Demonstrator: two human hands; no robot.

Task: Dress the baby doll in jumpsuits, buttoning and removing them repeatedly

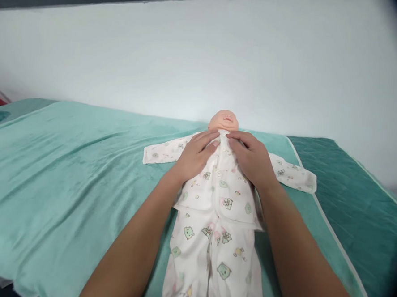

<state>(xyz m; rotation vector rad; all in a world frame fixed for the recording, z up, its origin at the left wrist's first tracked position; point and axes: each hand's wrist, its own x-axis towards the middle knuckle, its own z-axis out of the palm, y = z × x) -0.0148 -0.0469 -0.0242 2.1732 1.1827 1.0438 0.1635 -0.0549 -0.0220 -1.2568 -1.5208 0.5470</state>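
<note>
Think of a clock laid over the middle of the white baby top (230,213); the baby doll (223,119) wears it and lies on its back on a light green blanket (65,171), with its head at twelve o'clock; the matching baby pants (191,264) are at six o'clock and run off the bottom of the view.

The left hand (196,155) rests on the doll's chest near eleven o'clock; the right hand (250,155) rests there between one and two; both have fingertips by the neck of the top, one on each side of the front opening, near each other but apart; I cannot tell if the fingers pinch the cloth or just lie on it.

The left arm (132,238) comes up from seven o'clock, and the right arm (303,249) from five; one sleeve (161,153) sticks out at ten o'clock, and the other points to three, its end by the blanket's pale edge; the top and pants have little green animals on them, and the top's hem lies over the pants.

A dark green cloth (354,185) is at three o'clock; a white wall (156,61) stands at twelve, behind the doll's head.
</note>
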